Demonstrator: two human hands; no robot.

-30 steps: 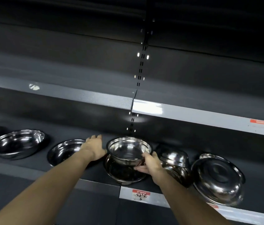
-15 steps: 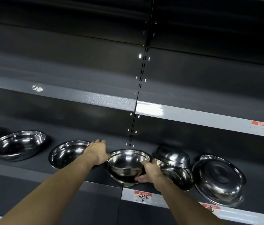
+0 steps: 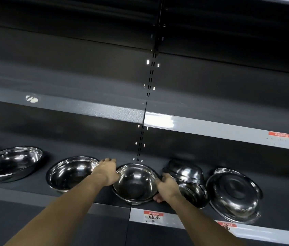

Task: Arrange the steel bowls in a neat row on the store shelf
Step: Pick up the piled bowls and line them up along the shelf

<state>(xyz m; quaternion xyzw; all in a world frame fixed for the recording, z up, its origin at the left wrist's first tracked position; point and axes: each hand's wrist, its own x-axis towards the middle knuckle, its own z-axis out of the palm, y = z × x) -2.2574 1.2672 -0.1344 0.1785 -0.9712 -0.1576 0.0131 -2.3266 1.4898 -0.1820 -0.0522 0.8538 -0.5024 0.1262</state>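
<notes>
Both hands hold the middle bowl (image 3: 135,183), a steel bowl sitting mouth-up on the dark store shelf (image 3: 282,201), close to its front edge. The left hand (image 3: 107,172) rests against the bowl's left rim, thumb at the rim and the fingers (image 3: 109,159) reaching past it toward the back of the shelf; whether they curl round the rim cannot be told from this angle. The right hand (image 3: 166,188) grips the right side — its fingers are curled round the rim and wall, with fingertips showing under the bowl's lower right edge.

Just left of the held bowl stands a second bowl (image 3: 72,174), mouth-up, its right rim hidden behind the left hand. Farther left, apart from it, is a wide bowl (image 3: 11,163), also mouth-up, and a sliver of another rim shows at the left edge of the view.

To the right of the held bowl is a tilted pair of bowls (image 3: 187,181) — one upside down over another, leaning. Beside them a large upturned bowl (image 3: 234,194) leans with its base facing forward.

A price label (image 3: 153,216) with red top and handwriting sits on the shelf's front strip below the held bowl. The upper shelf (image 3: 87,108) above carries a red sticker (image 3: 280,134) at the right.
</notes>
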